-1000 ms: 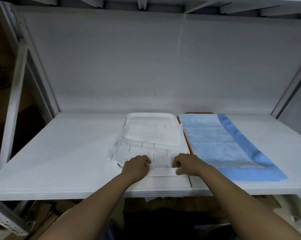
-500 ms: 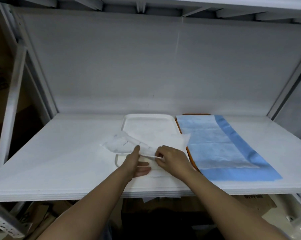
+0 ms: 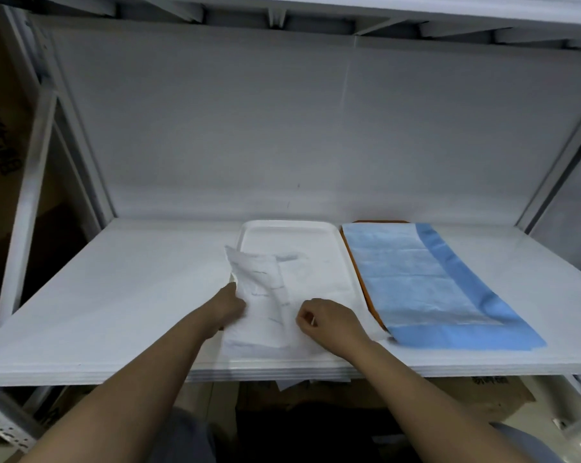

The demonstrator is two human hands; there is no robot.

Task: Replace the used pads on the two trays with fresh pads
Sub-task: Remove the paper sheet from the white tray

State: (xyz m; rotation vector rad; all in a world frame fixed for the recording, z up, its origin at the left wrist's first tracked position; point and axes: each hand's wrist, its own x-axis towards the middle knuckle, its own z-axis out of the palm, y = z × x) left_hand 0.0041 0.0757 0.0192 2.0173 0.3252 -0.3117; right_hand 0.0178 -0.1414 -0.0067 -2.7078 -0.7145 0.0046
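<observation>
A white tray (image 3: 287, 228) lies in the middle of the shelf with a white pad (image 3: 265, 295) partly unfolded over its near half. The pad's left part is folded up and creased. My left hand (image 3: 230, 305) presses on the pad's left edge. My right hand (image 3: 329, 320) pinches the pad near its front right, fingers closed on it. To the right, an orange tray (image 3: 357, 262) shows only as a thin rim under a blue pad (image 3: 426, 282) that covers it and overhangs to the right.
The white shelf board (image 3: 132, 289) stretches left and right of the trays. A grey back wall (image 3: 316, 128) and metal uprights (image 3: 556, 168) enclose the shelf. Cardboard boxes (image 3: 449, 396) sit below the front edge.
The folded white pad has been spread further over the tray's near half. My hands moved apart, left to the pad's left edge, right toward the front right.
</observation>
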